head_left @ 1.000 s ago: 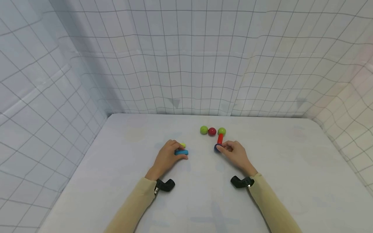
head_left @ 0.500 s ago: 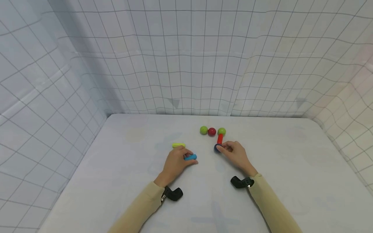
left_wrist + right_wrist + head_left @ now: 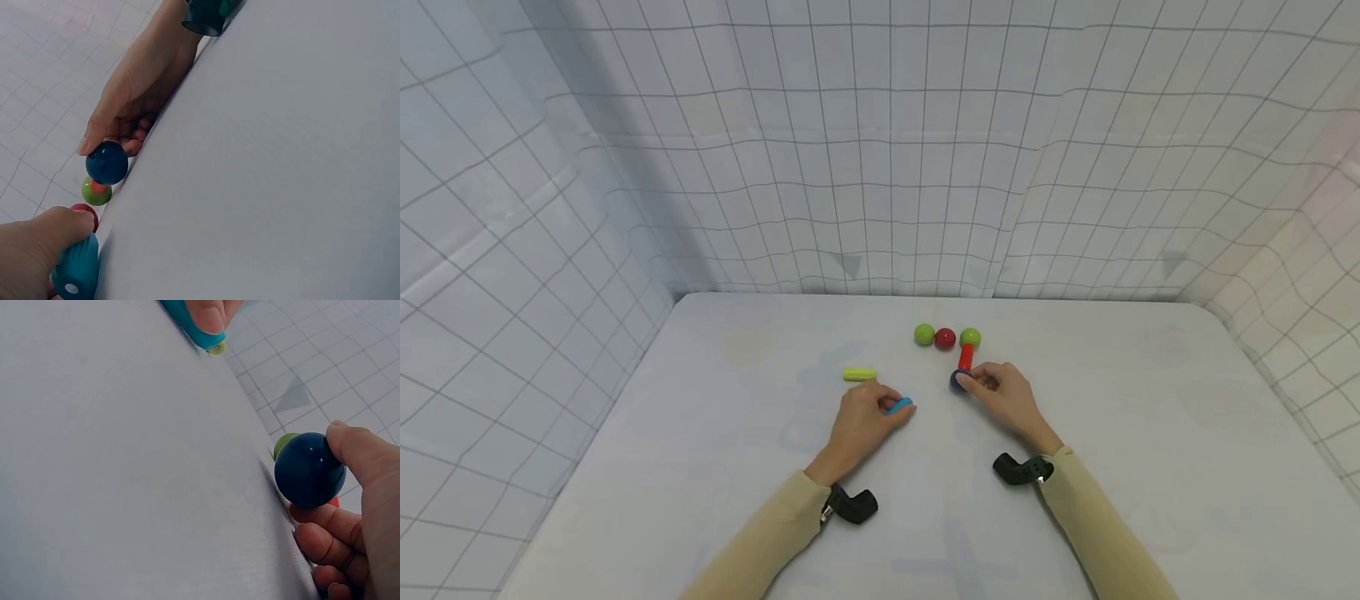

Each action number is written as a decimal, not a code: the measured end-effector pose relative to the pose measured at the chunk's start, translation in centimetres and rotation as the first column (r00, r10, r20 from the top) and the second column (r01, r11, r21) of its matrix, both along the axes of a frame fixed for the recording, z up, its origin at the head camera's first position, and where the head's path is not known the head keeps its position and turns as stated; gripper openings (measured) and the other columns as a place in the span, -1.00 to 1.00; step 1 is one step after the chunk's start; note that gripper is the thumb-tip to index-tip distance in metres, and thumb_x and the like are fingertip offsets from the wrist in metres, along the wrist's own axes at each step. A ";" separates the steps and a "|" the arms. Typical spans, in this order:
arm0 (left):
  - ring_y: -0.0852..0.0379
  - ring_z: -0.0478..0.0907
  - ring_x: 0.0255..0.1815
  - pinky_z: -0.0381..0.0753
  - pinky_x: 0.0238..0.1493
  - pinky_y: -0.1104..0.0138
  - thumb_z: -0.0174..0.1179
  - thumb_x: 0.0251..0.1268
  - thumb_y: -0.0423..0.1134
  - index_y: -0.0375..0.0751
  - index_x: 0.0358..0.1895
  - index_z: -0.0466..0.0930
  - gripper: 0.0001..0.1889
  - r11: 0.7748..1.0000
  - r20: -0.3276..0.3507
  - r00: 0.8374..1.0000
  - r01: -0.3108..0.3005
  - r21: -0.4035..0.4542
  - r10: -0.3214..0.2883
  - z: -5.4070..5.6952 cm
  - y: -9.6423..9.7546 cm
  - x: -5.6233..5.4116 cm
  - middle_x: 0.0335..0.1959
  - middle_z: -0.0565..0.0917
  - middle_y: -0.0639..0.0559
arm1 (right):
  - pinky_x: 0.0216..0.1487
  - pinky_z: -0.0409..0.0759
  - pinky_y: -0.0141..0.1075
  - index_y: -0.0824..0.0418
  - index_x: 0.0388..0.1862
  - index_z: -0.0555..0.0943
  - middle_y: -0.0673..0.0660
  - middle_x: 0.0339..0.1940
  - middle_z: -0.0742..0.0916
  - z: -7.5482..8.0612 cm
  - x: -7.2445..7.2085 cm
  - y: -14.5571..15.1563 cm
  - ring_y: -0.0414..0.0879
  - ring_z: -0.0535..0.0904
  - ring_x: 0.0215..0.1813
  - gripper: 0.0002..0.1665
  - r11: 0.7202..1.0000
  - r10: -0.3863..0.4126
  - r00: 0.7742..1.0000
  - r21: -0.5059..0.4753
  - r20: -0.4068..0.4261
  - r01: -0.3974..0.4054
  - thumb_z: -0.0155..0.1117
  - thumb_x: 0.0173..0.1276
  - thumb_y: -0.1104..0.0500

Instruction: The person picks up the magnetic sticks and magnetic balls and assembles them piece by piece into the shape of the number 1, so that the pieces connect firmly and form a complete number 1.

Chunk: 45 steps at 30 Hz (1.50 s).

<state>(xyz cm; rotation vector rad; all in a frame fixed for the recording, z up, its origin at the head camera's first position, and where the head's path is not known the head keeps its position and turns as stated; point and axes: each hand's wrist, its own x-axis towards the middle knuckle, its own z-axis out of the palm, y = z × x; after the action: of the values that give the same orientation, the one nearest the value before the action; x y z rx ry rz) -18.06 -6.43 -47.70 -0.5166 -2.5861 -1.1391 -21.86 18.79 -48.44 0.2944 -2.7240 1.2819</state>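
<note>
Between the thumb and fingers of my left hand [image 3: 859,427] is a light blue toy rod [image 3: 898,406], ridged with a pale round spot on its end [image 3: 78,265]. It lies at or just above the table, angled toward the right hand. My right hand [image 3: 1009,402] pinches a glossy dark blue ball [image 3: 309,470] with thumb and fingers. A red rod [image 3: 966,357] runs from behind that ball to a green ball [image 3: 971,337]; whether they are joined cannot be told. A gap separates the light blue rod from the dark blue ball.
A yellow-green rod [image 3: 860,375] lies just beyond the left hand. At the back sit a red ball [image 3: 945,338] and another green ball [image 3: 924,334], in a row with the first. Grid-lined white curtains surround the white table [image 3: 760,500].
My left hand has moved right and nearer with the light blue rod, uncovering the yellow-green rod. The light blue rod has tilted, its right end pointing farther away. The right hand stays put.
</note>
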 end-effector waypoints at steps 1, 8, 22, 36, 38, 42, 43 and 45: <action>0.32 0.45 -0.51 0.47 -0.43 0.44 0.43 0.05 -0.13 -0.18 -0.39 0.72 -0.80 1.000 -0.005 1.000 0.006 0.003 -0.006 0.0 0.1 0.0 -0.50 0.56 0.14 | -0.32 0.31 -0.23 0.17 -0.33 0.69 -0.01 -0.51 0.58 0.0 0.0 0.0 -0.08 0.38 -0.33 -0.60 1.000 -0.002 1.000 0.003 0.000 0.002 0.31 0.25 -0.15; 0.34 0.48 -0.55 0.50 -0.47 0.46 0.44 0.04 -0.15 -0.21 -0.38 0.74 -0.81 0.996 -0.008 1.000 0.025 0.088 -0.025 0.0 0.9 -0.1 -0.52 0.60 0.12 | -0.33 0.31 -0.23 0.17 -0.34 0.69 -0.02 -0.52 0.58 0.1 0.0 0.0 -0.09 0.38 -0.33 -0.60 1.000 -0.004 1.000 0.006 -0.006 0.004 0.31 0.25 -0.16; 0.30 0.57 -0.61 0.56 -0.54 0.39 0.42 0.06 -0.14 -0.25 -0.32 0.73 -0.76 0.952 0.177 0.978 0.053 0.301 -0.111 -0.5 2.0 -0.4 -0.58 0.65 0.14 | -0.36 0.30 -0.23 0.19 -0.35 0.68 -0.02 -0.55 0.56 0.2 -0.1 0.0 -0.08 0.37 -0.35 -0.60 1.000 0.005 1.000 0.009 -0.014 -0.005 0.31 0.25 -0.15; 0.26 0.57 -0.72 0.53 -0.63 0.37 0.38 0.12 -0.05 -0.24 -0.32 0.74 -0.72 0.947 0.302 0.942 0.047 0.316 -0.148 -0.1 4.7 -0.3 -0.65 0.66 0.19 | -0.37 0.30 -0.22 0.18 -0.33 0.68 -0.01 -0.55 0.56 0.1 -0.2 0.0 -0.07 0.37 -0.36 -0.62 1.000 0.003 1.000 0.002 -0.012 -0.003 0.32 0.26 -0.13; 0.26 0.57 -0.72 0.53 -0.62 0.38 0.37 0.12 -0.05 -0.23 -0.34 0.74 -0.72 0.948 0.307 0.942 0.034 0.317 -0.136 0.0 4.9 -0.4 -0.66 0.65 0.20 | -0.36 0.30 -0.22 0.18 -0.34 0.68 0.00 -0.55 0.56 0.2 -0.1 0.0 -0.07 0.37 -0.36 -0.62 1.000 0.002 1.000 0.000 -0.010 -0.002 0.31 0.26 -0.13; 0.25 0.58 -0.71 0.54 -0.60 0.37 0.37 0.13 -0.05 -0.22 -0.34 0.74 -0.73 0.944 0.335 0.933 0.012 0.331 -0.129 0.1 5.2 -0.5 -0.66 0.65 0.19 | -0.36 0.30 -0.22 0.18 -0.34 0.68 0.00 -0.55 0.56 0.2 -0.1 0.0 -0.07 0.37 -0.36 -0.63 1.000 0.001 1.000 -0.004 -0.006 -0.001 0.32 0.26 -0.12; 0.25 0.59 -0.71 0.54 -0.60 0.37 0.37 0.12 -0.05 -0.22 -0.34 0.74 -0.73 0.942 0.343 0.931 0.008 0.334 -0.130 0.0 5.3 -0.5 -0.65 0.65 0.19 | -0.35 0.30 -0.22 0.18 -0.34 0.68 0.00 -0.56 0.56 0.2 -0.1 0.1 -0.07 0.37 -0.35 -0.63 1.000 0.001 1.000 -0.006 -0.005 -0.001 0.32 0.26 -0.12; 0.25 0.59 -0.70 0.54 -0.59 0.37 0.38 0.12 -0.05 -0.23 -0.34 0.74 -0.73 0.942 0.350 0.928 0.006 0.335 -0.130 0.1 5.4 -0.6 -0.65 0.65 0.19 | -0.35 0.30 -0.22 0.18 -0.35 0.68 0.00 -0.56 0.56 0.2 -0.1 0.0 -0.07 0.37 -0.35 -0.64 1.000 0.002 1.000 -0.008 -0.006 -0.002 0.32 0.26 -0.11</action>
<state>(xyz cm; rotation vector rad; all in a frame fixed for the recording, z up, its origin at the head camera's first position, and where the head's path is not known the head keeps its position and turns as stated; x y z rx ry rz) -18.63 -1.01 -47.64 -0.3443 -2.6009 -1.8046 -21.91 18.83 -48.26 0.2995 -2.7131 1.2904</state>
